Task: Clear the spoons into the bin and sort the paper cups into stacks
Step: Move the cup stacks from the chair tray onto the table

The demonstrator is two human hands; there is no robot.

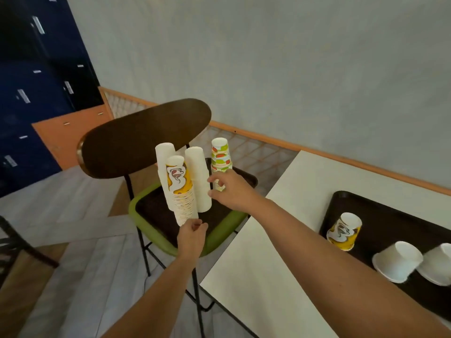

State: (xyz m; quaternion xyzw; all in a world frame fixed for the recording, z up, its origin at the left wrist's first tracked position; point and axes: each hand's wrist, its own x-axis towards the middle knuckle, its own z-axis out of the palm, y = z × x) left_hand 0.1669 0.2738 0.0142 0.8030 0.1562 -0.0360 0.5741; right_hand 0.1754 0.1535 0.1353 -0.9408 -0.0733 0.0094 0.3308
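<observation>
Several cup stacks stand upside down on a dark tray [156,211] on the chair seat. My left hand [191,236] grips the base of the yellow patterned stack [180,191], which leans left. Behind it rise two plain white stacks [164,157] [199,176]. My right hand [229,189] reaches between the right white stack and the green-and-orange patterned stack [220,154], fingers spread and touching both. On the table's dark tray [390,215] one yellow patterned cup [345,231] and two white cups [397,261] [436,263] sit upside down. No spoons or bin are in view.
The chair has a green seat rim [151,237] and a dark oval backrest [144,137]. A white table [273,252] stands to the right of it. Blue and orange lockers [36,93] line the left wall. Another dark chair's edge [14,242] shows at far left.
</observation>
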